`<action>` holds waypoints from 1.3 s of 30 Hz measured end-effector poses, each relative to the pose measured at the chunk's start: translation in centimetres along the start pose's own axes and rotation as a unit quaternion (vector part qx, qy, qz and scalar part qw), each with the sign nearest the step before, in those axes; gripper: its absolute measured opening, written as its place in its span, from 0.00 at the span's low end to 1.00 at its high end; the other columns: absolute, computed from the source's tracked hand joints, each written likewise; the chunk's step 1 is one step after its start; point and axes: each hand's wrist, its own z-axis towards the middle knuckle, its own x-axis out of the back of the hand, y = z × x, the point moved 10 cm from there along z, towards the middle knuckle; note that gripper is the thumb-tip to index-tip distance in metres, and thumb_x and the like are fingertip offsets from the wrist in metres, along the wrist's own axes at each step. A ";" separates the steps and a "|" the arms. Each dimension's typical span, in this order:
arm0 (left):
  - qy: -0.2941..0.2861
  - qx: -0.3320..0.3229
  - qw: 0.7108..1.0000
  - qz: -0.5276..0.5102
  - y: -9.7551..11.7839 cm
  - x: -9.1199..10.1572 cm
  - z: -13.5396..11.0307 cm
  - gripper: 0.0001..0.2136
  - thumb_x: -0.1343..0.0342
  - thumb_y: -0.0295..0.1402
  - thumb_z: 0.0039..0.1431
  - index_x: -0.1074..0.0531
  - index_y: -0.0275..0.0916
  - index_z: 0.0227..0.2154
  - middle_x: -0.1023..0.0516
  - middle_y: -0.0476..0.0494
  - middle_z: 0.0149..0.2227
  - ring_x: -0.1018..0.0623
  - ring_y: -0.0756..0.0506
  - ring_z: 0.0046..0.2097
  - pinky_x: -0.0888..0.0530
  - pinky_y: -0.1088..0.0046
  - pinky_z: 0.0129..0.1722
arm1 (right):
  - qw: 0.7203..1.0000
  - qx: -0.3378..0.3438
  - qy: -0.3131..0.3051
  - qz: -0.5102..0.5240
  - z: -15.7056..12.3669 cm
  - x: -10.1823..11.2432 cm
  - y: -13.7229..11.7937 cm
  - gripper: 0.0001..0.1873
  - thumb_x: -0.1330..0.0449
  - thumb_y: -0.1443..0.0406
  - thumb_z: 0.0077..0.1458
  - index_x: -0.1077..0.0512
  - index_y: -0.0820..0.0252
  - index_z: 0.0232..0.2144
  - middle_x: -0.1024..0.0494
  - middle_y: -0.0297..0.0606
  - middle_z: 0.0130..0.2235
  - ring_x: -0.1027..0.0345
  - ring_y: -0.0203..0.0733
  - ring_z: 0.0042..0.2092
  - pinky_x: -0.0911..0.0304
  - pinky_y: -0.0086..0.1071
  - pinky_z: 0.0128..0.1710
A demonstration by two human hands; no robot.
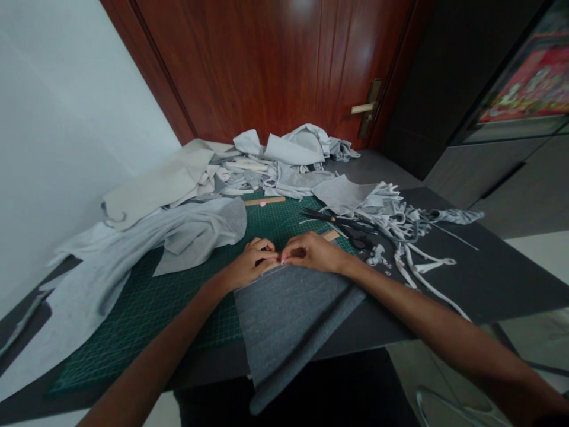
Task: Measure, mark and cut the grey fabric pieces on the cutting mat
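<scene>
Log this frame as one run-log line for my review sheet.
left hand: pinching grey fabric edge | right hand: pinching same edge | nearby: green cutting mat, scissors

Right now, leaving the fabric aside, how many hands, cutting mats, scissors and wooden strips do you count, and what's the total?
Hands: 2 (left hand, right hand)
Green cutting mat: 1
Black-handled scissors: 1
Wooden strips: 2 (upper wooden strip, lower wooden strip)
Total: 6

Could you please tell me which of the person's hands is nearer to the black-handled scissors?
The right hand is nearer, just below and left of the scissors in the view. The left hand is farther left, beyond the right hand, at the top edge of the grey fabric.
</scene>
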 end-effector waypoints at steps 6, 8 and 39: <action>0.008 0.005 1.000 0.004 0.1 0.0 0.1 0.12 0.49 0.34 0.71 0.19 0.43 0.40 0.25 0.44 0.45 0.30 0.42 0.50 0.34 0.61 0.55 | 0.999 -0.017 0.012 -0.033 0.0 -0.8 0.8 0.05 0.33 0.70 0.58 0.18 0.61 0.38 0.17 0.36 0.36 0.28 0.34 0.33 0.40 0.26 0.33; 0.011 0.009 1.000 0.003 0.0 0.0 0.2 0.12 0.48 0.34 0.71 0.19 0.43 0.40 0.25 0.44 0.44 0.30 0.42 0.50 0.34 0.61 0.54 | 0.999 -0.021 0.017 -0.037 0.0 -0.8 0.9 0.05 0.33 0.70 0.58 0.18 0.61 0.38 0.17 0.36 0.36 0.28 0.34 0.33 0.40 0.26 0.34; 0.011 -0.040 0.999 -0.003 0.1 -0.1 -0.2 0.15 0.54 0.30 0.72 0.22 0.41 0.49 0.27 0.40 0.52 0.30 0.40 0.63 0.31 0.58 0.63 | 0.989 -0.067 -0.009 -0.134 -0.5 0.5 1.0 0.08 0.36 0.72 0.57 0.19 0.56 0.38 0.17 0.35 0.38 0.26 0.38 0.38 0.45 0.28 0.34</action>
